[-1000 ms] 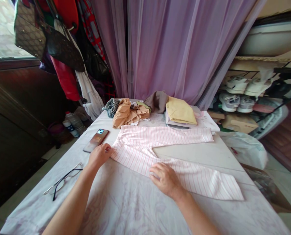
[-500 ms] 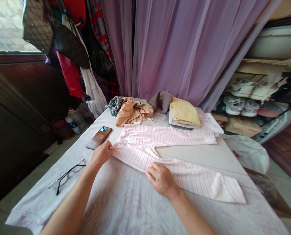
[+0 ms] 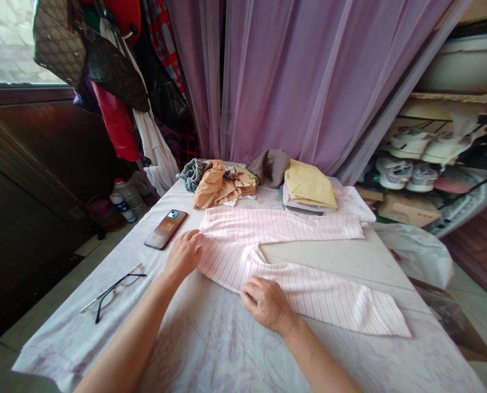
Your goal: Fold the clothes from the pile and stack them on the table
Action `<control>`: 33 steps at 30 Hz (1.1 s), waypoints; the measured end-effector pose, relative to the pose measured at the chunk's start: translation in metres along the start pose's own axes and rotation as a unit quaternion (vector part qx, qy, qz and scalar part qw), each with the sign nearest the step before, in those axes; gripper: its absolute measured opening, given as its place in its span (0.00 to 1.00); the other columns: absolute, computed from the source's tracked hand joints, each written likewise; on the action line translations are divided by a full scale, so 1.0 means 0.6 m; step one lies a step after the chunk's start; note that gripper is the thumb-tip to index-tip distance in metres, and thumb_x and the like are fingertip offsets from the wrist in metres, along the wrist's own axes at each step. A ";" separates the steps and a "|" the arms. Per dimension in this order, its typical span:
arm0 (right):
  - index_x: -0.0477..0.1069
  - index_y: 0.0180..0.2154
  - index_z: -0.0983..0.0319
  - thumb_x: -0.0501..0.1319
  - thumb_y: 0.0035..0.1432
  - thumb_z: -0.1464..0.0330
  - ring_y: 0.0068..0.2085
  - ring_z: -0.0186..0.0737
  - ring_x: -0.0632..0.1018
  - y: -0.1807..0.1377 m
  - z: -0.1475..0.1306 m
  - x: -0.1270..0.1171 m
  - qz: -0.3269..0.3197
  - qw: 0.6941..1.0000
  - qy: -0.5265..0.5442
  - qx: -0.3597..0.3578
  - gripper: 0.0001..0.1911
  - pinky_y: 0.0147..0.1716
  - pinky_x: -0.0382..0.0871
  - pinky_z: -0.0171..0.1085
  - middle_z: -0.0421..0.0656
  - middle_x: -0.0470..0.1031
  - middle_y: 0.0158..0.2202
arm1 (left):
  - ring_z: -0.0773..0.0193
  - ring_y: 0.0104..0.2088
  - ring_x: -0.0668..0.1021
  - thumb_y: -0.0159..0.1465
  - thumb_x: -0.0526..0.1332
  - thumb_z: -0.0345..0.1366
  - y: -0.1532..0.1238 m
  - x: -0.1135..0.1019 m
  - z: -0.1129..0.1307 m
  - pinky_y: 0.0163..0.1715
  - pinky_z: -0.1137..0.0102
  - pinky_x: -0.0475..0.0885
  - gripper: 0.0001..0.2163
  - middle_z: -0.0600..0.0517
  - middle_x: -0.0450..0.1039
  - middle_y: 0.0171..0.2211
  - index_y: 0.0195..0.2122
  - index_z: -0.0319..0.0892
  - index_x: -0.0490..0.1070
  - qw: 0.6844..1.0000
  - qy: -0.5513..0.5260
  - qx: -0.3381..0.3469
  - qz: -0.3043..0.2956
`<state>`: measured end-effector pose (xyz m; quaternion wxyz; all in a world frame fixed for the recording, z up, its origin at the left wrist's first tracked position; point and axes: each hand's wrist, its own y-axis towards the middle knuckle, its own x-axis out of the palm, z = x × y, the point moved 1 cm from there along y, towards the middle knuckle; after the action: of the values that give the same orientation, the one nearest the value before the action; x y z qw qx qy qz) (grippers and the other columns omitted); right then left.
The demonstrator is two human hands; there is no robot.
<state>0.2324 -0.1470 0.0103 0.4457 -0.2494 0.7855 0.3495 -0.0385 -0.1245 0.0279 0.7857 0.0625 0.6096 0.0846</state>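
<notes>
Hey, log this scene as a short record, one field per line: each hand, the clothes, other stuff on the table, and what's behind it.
Left hand: at the waist end of the striped pants, left hand fingers touching fabric
Right hand: right hand at the nearer leg's edge, fingers curled
Pants: laid out, legs apart, pointing right
Other clothes: crumpled pile; folded stack, yellow on top
Other items: phone, eyeglasses
Behind table: purple curtain

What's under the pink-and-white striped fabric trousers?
White, faintly purple-patterned tablecloth shows along the near edge of the pink-and-white striped trousers; anything directly beneath their fabric is covered.
</notes>
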 end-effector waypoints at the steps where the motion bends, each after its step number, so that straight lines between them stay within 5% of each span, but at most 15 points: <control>1: 0.71 0.27 0.59 0.58 0.60 0.73 0.29 0.33 0.73 0.000 -0.001 0.000 -0.003 1.000 -0.003 0.001 0.10 0.29 0.60 0.33 0.38 0.72 0.26 | 0.51 0.57 0.72 0.63 0.56 0.31 0.000 0.008 0.013 0.58 0.57 0.65 0.14 0.44 0.71 0.56 0.50 0.44 0.73 0.998 -0.020 0.055 0.002; 5: 0.71 0.26 0.59 0.57 0.61 0.72 0.29 0.32 0.73 0.001 0.002 -0.005 -0.012 1.000 0.006 -0.001 0.11 0.29 0.59 0.32 0.37 0.73 0.25 | 0.51 0.61 0.68 0.67 0.55 0.38 -0.004 0.043 0.046 0.61 0.52 0.61 0.15 0.45 0.70 0.58 0.54 0.46 0.72 0.982 -0.064 0.177 -0.033; 10: 0.73 0.30 0.59 0.53 0.65 0.69 0.32 0.34 0.75 -0.011 0.066 -0.029 0.079 0.995 -0.013 0.066 0.14 0.33 0.62 0.32 0.40 0.75 0.28 | 0.46 0.66 0.60 0.68 0.55 0.46 -0.013 0.063 0.045 0.63 0.46 0.56 0.21 0.46 0.62 0.65 0.60 0.47 0.67 0.986 -0.032 0.148 -0.074; 14: 0.76 0.36 0.61 0.52 0.64 0.67 0.37 0.40 0.77 -0.041 0.149 -0.056 0.165 0.963 -0.108 0.184 0.13 0.38 0.64 0.36 0.45 0.79 0.34 | 0.47 0.66 0.61 0.68 0.55 0.41 -0.015 0.056 0.053 0.64 0.47 0.56 0.18 0.46 0.64 0.64 0.58 0.46 0.69 0.985 -0.031 0.160 -0.063; 19: 0.77 0.37 0.61 0.54 0.62 0.64 0.39 0.43 0.77 -0.078 0.198 -0.089 0.105 0.940 -0.167 0.278 0.13 0.40 0.65 0.39 0.46 0.80 0.38 | 0.54 0.55 0.74 0.69 0.51 0.33 0.012 0.042 0.111 0.57 0.57 0.66 0.15 0.45 0.75 0.52 0.52 0.44 0.74 0.967 -0.085 0.230 -0.063; 22: 0.77 0.34 0.59 0.56 0.61 0.61 0.38 0.42 0.77 -0.090 0.201 -0.108 0.061 0.941 -0.164 0.291 0.13 0.38 0.64 0.38 0.44 0.79 0.35 | 0.58 0.45 0.79 0.70 0.49 0.34 0.050 0.042 0.156 0.46 0.64 0.72 0.17 0.47 0.79 0.45 0.53 0.45 0.73 0.968 -0.094 0.210 -0.104; 28: 0.75 0.31 0.57 0.59 0.57 0.58 0.39 0.42 0.78 -0.121 0.217 -0.135 0.012 0.933 -0.141 0.331 0.12 0.36 0.64 0.37 0.41 0.79 0.36 | 0.58 0.44 0.79 0.67 0.54 0.40 0.125 0.062 0.215 0.40 0.69 0.70 0.13 0.53 0.80 0.44 0.47 0.53 0.76 0.947 -0.021 0.214 -0.240; 33: 0.75 0.33 0.57 0.59 0.55 0.57 0.38 0.42 0.77 -0.158 0.243 -0.159 0.016 0.923 -0.134 0.359 0.12 0.36 0.63 0.37 0.42 0.78 0.37 | 0.58 0.39 0.79 0.62 0.59 0.41 0.145 0.064 0.223 0.35 0.70 0.68 0.08 0.53 0.80 0.37 0.40 0.50 0.76 0.942 0.007 0.211 -0.262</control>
<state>0.4214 -0.0867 0.0105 0.6007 -0.0104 0.7953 0.0812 0.0953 -0.0308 0.0422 0.7446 0.0641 0.6137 -0.2545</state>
